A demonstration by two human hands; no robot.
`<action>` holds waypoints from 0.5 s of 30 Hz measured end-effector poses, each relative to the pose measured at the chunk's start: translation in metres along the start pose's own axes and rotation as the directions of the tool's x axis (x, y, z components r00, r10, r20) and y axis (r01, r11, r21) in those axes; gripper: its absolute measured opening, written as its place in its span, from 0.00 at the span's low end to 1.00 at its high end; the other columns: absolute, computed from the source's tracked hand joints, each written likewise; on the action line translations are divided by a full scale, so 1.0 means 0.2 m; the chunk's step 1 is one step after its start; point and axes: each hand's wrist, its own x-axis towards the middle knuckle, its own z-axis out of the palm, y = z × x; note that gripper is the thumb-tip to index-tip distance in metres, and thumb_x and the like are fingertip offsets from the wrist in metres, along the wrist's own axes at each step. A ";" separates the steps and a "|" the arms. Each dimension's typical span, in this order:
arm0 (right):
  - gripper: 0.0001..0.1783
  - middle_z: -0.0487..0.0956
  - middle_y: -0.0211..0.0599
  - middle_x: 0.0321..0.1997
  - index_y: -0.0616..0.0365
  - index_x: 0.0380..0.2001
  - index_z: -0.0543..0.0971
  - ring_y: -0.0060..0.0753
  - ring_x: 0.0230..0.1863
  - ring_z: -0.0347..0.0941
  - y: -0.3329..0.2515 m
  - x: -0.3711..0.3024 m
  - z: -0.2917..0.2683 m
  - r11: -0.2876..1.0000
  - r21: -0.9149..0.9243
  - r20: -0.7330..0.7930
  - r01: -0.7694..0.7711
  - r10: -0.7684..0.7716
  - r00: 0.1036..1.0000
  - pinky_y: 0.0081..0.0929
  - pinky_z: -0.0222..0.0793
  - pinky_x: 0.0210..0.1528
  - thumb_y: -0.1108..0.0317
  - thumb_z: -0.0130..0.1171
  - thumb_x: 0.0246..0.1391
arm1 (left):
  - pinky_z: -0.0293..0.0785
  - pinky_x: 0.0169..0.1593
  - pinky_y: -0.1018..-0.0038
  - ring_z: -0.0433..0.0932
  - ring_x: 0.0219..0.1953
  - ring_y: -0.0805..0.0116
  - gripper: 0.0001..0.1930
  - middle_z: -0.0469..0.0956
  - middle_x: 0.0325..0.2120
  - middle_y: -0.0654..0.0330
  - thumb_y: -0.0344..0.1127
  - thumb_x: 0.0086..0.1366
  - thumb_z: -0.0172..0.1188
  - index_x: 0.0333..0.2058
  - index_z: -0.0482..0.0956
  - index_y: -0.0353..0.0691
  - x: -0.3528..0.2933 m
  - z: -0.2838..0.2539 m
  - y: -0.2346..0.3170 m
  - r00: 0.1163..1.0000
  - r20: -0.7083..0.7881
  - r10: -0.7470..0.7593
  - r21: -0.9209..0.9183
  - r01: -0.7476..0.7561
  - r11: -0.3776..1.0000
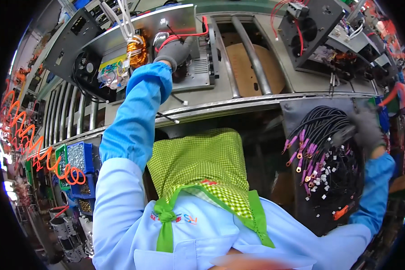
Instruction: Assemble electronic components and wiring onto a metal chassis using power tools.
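My left hand point(175, 53), in a grey glove, reaches into an open metal chassis point(204, 72) with a finned edge. Its fingers look curled beside a red cable point(194, 34), but what they grip is hidden. A copper-wound coil point(137, 51) with white leads sits just to its left, near a circuit board point(112, 73) with coloured wires. Over on the right, my gloved right hand point(366, 126) is at a bundle of black cables point(321, 118) with pink-sleeved ring terminals point(300, 155). Motion smears its fingers, so any hold there is unclear.
Metal rollers point(252, 56) run along the bench beyond its front rail. Another chassis with fans point(308, 33) stands at the far right. Black cable ties with white heads point(324, 180) and an orange-handled tool point(340, 212) lie on the right tray. Blue bins point(81, 157) hold small hardware near an orange coiled hose point(45, 150).
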 end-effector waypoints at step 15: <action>0.27 0.75 0.45 0.35 0.59 0.45 0.72 0.46 0.35 0.75 -0.80 0.77 0.17 0.539 0.834 -0.087 0.116 -0.079 0.993 0.39 0.70 0.39 0.58 0.62 0.40 | 0.74 0.38 0.68 0.81 0.30 0.61 0.32 0.81 0.26 0.52 0.63 0.61 0.46 0.30 0.81 0.35 -0.04 -0.10 0.05 0.980 0.168 -0.107 -0.020 0.112 0.994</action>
